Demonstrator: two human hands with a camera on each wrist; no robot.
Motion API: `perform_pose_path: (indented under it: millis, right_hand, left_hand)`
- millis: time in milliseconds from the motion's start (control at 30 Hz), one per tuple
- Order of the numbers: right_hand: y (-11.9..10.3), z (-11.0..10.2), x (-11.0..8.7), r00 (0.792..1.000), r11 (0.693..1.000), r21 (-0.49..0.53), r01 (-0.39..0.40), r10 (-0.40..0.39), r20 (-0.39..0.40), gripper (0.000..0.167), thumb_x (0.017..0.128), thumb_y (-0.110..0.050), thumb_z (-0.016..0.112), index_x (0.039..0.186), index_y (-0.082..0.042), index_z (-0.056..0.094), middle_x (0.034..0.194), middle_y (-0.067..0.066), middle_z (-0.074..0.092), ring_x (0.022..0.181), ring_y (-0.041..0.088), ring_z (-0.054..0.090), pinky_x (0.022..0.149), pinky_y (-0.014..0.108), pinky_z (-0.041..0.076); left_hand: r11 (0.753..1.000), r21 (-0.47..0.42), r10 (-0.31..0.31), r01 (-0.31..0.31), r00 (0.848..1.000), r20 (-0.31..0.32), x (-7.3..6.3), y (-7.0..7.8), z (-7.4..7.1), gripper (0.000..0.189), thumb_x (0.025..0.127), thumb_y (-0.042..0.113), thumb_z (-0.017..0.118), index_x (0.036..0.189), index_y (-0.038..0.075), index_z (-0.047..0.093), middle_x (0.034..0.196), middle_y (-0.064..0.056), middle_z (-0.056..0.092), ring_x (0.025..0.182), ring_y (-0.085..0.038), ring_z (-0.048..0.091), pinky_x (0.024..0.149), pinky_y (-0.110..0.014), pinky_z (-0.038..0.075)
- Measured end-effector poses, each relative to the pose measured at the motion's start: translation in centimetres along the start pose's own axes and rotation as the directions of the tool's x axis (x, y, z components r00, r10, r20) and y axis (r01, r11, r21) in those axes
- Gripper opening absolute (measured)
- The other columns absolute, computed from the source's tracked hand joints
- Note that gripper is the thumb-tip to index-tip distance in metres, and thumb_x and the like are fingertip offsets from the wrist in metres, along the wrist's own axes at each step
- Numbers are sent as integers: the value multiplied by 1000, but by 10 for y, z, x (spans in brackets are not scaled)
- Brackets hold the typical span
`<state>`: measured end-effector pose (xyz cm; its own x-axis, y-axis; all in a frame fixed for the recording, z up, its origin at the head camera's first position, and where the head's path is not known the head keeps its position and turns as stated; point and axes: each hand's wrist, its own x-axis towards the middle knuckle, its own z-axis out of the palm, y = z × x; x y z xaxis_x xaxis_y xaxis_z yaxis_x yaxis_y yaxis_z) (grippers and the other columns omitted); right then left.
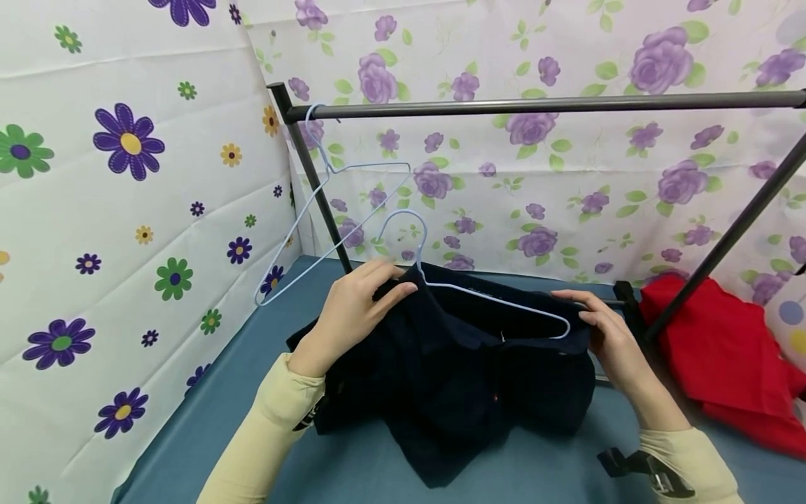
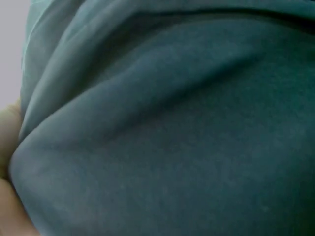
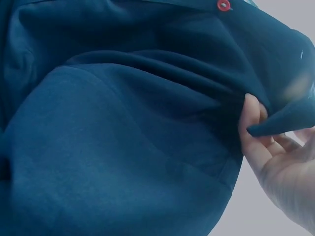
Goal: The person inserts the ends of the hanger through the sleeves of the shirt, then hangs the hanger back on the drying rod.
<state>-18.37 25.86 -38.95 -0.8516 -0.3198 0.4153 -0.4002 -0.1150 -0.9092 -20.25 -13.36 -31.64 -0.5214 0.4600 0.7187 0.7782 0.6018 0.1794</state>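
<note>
A dark navy shirt (image 1: 453, 392) with a red button (image 3: 224, 5) is bunched between my two hands. A pale blue wire hanger (image 1: 491, 297) lies partly inside its opening, with the hook sticking up at the left. My left hand (image 1: 352, 311) pinches the cloth beside the base of the hook. My right hand (image 1: 613, 343) grips the shirt's right edge, near that end of the hanger; in the right wrist view its thumb and fingers hold a fold. Navy cloth fills most of the left wrist view, hiding much of that hand.
A second pale blue hanger (image 1: 374, 165) hangs at the left end of the black rack's bar (image 1: 504, 107). Red cloth (image 1: 724, 357) lies at the right by the rack's leg. A blue-grey cloth (image 1: 208, 427) covers the surface. Flowered sheets (image 1: 441, 42) stand behind and left.
</note>
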Motion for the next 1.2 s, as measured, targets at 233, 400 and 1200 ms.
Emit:
perform_pose_path:
  millis: [233,400,1200]
  right_hand:
    - [-13,-2,0,985,987,-158,18,-45,-168,40,111,-15,32,137,-1,58,131,1,58,106,11,61,85,19,50]
    - [-25,3,-2,970,937,-350,-7,-79,-231,42,112,-17,29,138,-1,58,126,-2,61,96,12,60,77,19,48]
    - [-32,12,-14,935,750,-613,248,-352,-52,39,89,15,65,126,0,69,103,4,68,91,10,63,78,14,49]
  left_hand:
    - [998,55,41,-43,998,37,-4,-4,0,21,96,33,70,103,13,72,95,-1,69,84,-14,65,67,-30,54]
    - [993,92,69,-70,998,15,-5,-3,0,22,96,34,70,100,12,72,91,-1,69,80,-15,64,60,-30,53]
    - [989,-84,110,-121,986,-127,1,-3,3,39,101,43,58,93,6,68,84,-4,67,70,-14,55,62,-30,47]
